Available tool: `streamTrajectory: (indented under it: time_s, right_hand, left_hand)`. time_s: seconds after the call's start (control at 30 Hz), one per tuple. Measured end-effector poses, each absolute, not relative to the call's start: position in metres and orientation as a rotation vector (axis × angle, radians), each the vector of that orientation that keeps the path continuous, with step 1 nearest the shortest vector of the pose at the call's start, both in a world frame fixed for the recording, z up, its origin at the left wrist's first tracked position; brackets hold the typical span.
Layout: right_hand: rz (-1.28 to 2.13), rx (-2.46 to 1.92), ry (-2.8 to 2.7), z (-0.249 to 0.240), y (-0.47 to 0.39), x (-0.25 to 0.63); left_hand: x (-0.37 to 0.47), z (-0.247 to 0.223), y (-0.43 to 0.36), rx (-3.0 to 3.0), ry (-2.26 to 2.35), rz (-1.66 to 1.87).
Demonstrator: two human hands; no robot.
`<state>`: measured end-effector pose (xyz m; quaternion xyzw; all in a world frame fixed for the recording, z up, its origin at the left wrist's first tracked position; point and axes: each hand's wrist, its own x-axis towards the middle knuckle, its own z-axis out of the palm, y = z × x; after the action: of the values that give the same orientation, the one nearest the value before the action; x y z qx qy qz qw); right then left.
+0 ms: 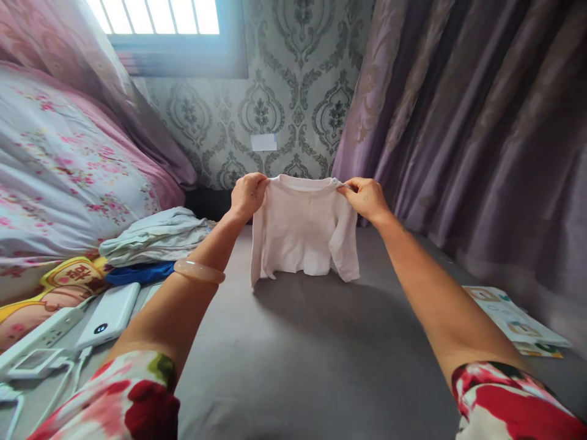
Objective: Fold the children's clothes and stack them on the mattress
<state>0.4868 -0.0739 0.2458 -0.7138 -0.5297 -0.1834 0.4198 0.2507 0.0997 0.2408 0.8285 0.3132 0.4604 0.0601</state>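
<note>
A small pale pink long-sleeved shirt point(300, 229) hangs stretched between my two hands, its neckline at the top and its lower edge close to the grey bed sheet point(293, 360). My left hand point(250, 194) pinches the shoulder on the left. At the opposite shoulder, beside a small button on the neckline, my right hand point(367, 198) grips the cloth between thumb and fingers. Both sleeves dangle down, and the shirt casts a shadow on the sheet.
Folded clothes point(156, 235) lie on the left, near a white power bank point(109, 315) and a power strip point(43, 336) with cables. A flowered quilt point(77, 159) is piled behind them. Papers point(513, 318) rest at right, below the purple curtain point(458, 153).
</note>
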Motion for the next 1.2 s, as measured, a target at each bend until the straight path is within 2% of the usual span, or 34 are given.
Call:
streamTrajectory:
  time_s: [0.23,0.5,0.73,1.07,1.2]
  right_hand:
    - [-0.563,-1.827,-1.225,0.249,-0.064,0.473]
    - [-0.811,-1.774,-1.214,0.241,-0.074,0.451]
    - [-0.921,-1.768,-1.354,0.240,-0.129,0.427]
    - [-0.744,-1.628,-1.527,0.293,-0.204,0.393]
    - [-0.407,-1.779,-1.577,0.281,-0.182,0.413]
  left_hand:
    - [0.259,0.240,0.088,2.290,1.071,1.408]
    - [0.266,0.220,0.064,2.031,1.094,1.736]
    - [0.213,0.221,0.042,2.222,0.857,1.805]
    - [0.125,0.280,-0.002,2.443,0.598,1.745]
    - [0.142,0.270,0.033,2.685,0.591,1.419]
